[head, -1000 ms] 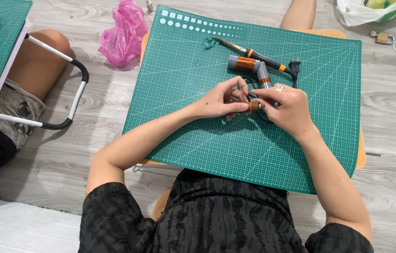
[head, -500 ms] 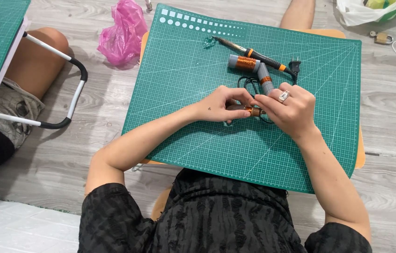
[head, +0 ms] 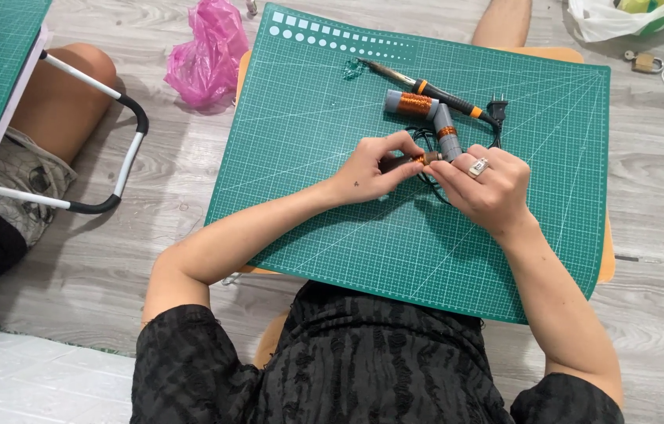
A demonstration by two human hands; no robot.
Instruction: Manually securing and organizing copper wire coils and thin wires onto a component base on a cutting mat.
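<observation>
Pink plastic bag [head: 208, 53] on the floor left of the green cutting mat [head: 308, 141], left hand [head: 371, 169] and right hand [head: 483, 187] at mat centre pinching a small copper-wound coil [head: 424, 159] between fingertips, two grey copper-wound cylinders [head: 426, 116] just above, soldering iron [head: 426, 86] beyond them

A small copper-wound coil piece [head: 420, 159] (mostly hidden by fingers) lies roughly level just above the green cutting mat [head: 308, 133], pinched from both ends.

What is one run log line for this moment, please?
left hand: pinches small copper-wound part | right hand: grips same | cutting mat: soldering iron
</observation>
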